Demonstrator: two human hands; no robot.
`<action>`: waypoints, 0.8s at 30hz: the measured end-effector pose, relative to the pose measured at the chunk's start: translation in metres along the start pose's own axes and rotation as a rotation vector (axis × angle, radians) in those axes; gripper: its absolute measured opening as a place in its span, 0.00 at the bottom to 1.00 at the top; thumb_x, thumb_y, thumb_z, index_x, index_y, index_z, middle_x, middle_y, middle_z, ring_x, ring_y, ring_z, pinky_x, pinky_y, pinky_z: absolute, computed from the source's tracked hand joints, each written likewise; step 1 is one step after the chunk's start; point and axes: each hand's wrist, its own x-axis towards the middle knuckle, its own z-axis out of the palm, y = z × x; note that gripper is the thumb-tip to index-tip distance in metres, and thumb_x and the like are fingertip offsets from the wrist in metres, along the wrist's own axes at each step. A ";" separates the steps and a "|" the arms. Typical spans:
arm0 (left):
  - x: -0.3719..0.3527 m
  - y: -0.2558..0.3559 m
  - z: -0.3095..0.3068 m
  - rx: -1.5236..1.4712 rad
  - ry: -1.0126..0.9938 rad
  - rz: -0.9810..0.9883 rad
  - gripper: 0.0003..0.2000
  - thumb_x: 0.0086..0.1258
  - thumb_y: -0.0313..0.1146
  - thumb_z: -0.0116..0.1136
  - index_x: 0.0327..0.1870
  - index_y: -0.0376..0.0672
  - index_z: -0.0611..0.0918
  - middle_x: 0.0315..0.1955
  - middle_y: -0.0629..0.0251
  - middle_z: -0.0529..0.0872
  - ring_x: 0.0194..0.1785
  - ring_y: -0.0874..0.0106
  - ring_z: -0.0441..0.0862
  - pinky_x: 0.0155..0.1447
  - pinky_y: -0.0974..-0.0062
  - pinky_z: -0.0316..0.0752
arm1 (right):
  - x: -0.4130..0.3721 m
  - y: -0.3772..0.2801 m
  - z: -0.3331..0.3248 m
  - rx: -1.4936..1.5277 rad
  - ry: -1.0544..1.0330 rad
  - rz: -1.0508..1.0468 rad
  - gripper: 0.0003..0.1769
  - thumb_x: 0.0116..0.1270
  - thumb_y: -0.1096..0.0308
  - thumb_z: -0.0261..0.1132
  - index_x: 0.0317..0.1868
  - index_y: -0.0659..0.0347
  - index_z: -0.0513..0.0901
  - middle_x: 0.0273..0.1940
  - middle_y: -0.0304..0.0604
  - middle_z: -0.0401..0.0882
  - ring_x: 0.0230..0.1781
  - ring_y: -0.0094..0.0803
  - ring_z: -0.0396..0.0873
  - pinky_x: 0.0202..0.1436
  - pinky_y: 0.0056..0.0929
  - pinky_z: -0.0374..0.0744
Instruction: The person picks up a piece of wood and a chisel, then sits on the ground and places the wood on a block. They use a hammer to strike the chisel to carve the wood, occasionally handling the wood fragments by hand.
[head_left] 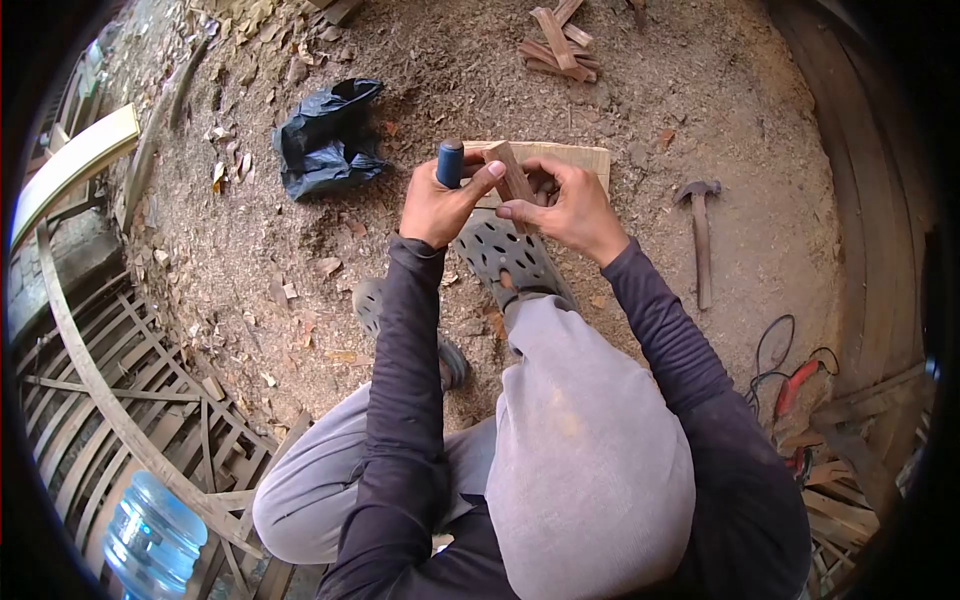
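Note:
My left hand (437, 207) is closed around a tool with a blue handle (450, 166). The handle's end points up, and the working end is hidden. Its thumb also presses on a small piece of wood (512, 174). From the other side, my right hand (575, 212) pinches that same piece between thumb and fingers, tilting it. Both hands are over a pale wooden board (592, 158) lying on the ground. Just below them a grey perforated clog (500, 250) rests against the board's near edge.
A claw hammer (702, 245) lies to the right, with a red tool (796, 388) and black cable nearer me. A black plastic bag (330, 140) is at left; split wood pieces (556, 48) lie ahead. Wooden slats (110, 360) and a water bottle (155, 535) flank my left side.

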 end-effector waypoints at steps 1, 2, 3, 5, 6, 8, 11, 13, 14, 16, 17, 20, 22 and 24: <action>0.000 -0.001 0.000 -0.032 -0.011 0.014 0.20 0.70 0.36 0.72 0.55 0.29 0.84 0.46 0.58 0.89 0.48 0.75 0.85 0.53 0.78 0.80 | -0.001 -0.001 -0.001 0.001 0.009 0.004 0.31 0.56 0.53 0.82 0.52 0.67 0.84 0.35 0.43 0.87 0.34 0.24 0.85 0.38 0.25 0.82; 0.000 -0.002 -0.002 -0.030 -0.005 0.004 0.20 0.70 0.35 0.71 0.56 0.29 0.83 0.46 0.58 0.89 0.48 0.76 0.85 0.53 0.78 0.80 | -0.001 -0.002 -0.002 0.002 0.017 0.008 0.32 0.56 0.51 0.82 0.52 0.67 0.84 0.36 0.45 0.87 0.34 0.26 0.85 0.37 0.26 0.82; -0.001 0.001 -0.003 -0.027 0.001 -0.007 0.20 0.70 0.34 0.71 0.56 0.30 0.83 0.46 0.59 0.89 0.48 0.76 0.85 0.53 0.78 0.80 | -0.001 -0.002 -0.002 0.004 0.025 0.012 0.33 0.55 0.50 0.82 0.51 0.68 0.84 0.36 0.46 0.87 0.34 0.27 0.85 0.37 0.27 0.82; -0.003 0.008 -0.004 -0.040 0.005 -0.014 0.20 0.70 0.33 0.71 0.57 0.30 0.82 0.46 0.59 0.89 0.48 0.77 0.85 0.53 0.78 0.79 | -0.002 -0.001 -0.001 0.010 0.102 -0.074 0.31 0.56 0.52 0.81 0.52 0.67 0.84 0.40 0.48 0.87 0.38 0.32 0.87 0.40 0.30 0.83; -0.004 0.011 -0.003 -0.056 0.004 -0.011 0.20 0.70 0.33 0.71 0.58 0.29 0.82 0.46 0.59 0.89 0.48 0.77 0.85 0.53 0.78 0.79 | -0.002 0.000 -0.001 0.013 0.141 -0.118 0.30 0.57 0.54 0.81 0.52 0.66 0.83 0.42 0.49 0.87 0.41 0.35 0.87 0.42 0.31 0.83; -0.005 0.012 -0.002 -0.079 0.006 0.003 0.22 0.70 0.33 0.71 0.60 0.30 0.81 0.46 0.59 0.89 0.47 0.77 0.85 0.52 0.79 0.79 | -0.001 0.004 0.000 -0.029 0.165 -0.216 0.26 0.59 0.58 0.78 0.53 0.66 0.84 0.46 0.49 0.87 0.45 0.40 0.87 0.47 0.35 0.83; -0.006 0.011 -0.001 -0.063 0.014 0.063 0.24 0.69 0.34 0.72 0.62 0.31 0.80 0.44 0.61 0.89 0.47 0.77 0.85 0.52 0.80 0.79 | 0.003 0.004 0.000 -0.036 0.153 -0.252 0.22 0.63 0.64 0.74 0.55 0.66 0.83 0.49 0.52 0.87 0.51 0.46 0.86 0.55 0.39 0.81; -0.007 0.011 -0.002 -0.010 0.018 0.128 0.26 0.68 0.35 0.73 0.62 0.32 0.79 0.43 0.62 0.90 0.46 0.77 0.84 0.50 0.80 0.79 | 0.005 0.006 0.001 -0.002 0.108 -0.255 0.21 0.65 0.67 0.70 0.57 0.66 0.83 0.51 0.54 0.86 0.54 0.48 0.85 0.59 0.40 0.80; -0.008 0.010 -0.003 0.014 0.015 0.159 0.26 0.67 0.35 0.74 0.62 0.33 0.80 0.41 0.63 0.90 0.45 0.78 0.84 0.49 0.80 0.80 | 0.007 0.009 0.001 0.024 0.075 -0.267 0.21 0.66 0.68 0.69 0.58 0.66 0.83 0.52 0.55 0.86 0.55 0.48 0.85 0.61 0.40 0.80; -0.009 0.009 -0.006 0.061 0.009 0.220 0.26 0.66 0.36 0.75 0.62 0.34 0.81 0.39 0.64 0.89 0.44 0.79 0.84 0.46 0.80 0.80 | 0.011 0.016 0.001 0.060 0.020 -0.276 0.21 0.67 0.68 0.67 0.60 0.66 0.82 0.55 0.57 0.85 0.57 0.49 0.83 0.63 0.40 0.79; -0.010 0.009 -0.007 0.101 0.020 0.225 0.25 0.66 0.35 0.75 0.60 0.34 0.82 0.37 0.65 0.89 0.42 0.79 0.84 0.45 0.80 0.80 | 0.013 0.018 0.000 0.070 -0.002 -0.275 0.22 0.68 0.68 0.66 0.61 0.65 0.81 0.56 0.58 0.84 0.58 0.50 0.83 0.64 0.40 0.78; -0.012 0.010 -0.006 0.229 0.122 0.277 0.21 0.64 0.36 0.77 0.55 0.35 0.86 0.33 0.67 0.89 0.38 0.80 0.84 0.43 0.79 0.80 | 0.019 0.019 0.006 -0.010 0.109 -0.369 0.24 0.67 0.65 0.68 0.62 0.64 0.81 0.56 0.58 0.84 0.59 0.51 0.82 0.66 0.41 0.77; -0.009 0.008 0.002 0.323 0.282 0.356 0.19 0.62 0.36 0.78 0.51 0.34 0.88 0.30 0.68 0.89 0.35 0.81 0.84 0.42 0.79 0.79 | 0.021 0.019 0.015 -0.099 0.209 -0.412 0.26 0.66 0.62 0.70 0.62 0.63 0.80 0.54 0.56 0.84 0.58 0.52 0.82 0.65 0.42 0.78; -0.011 0.015 0.009 0.279 0.339 0.294 0.19 0.61 0.36 0.78 0.49 0.34 0.88 0.30 0.69 0.89 0.35 0.81 0.84 0.42 0.79 0.79 | 0.023 0.024 0.029 -0.187 0.275 -0.406 0.28 0.64 0.59 0.73 0.62 0.62 0.80 0.52 0.55 0.84 0.56 0.53 0.82 0.65 0.44 0.78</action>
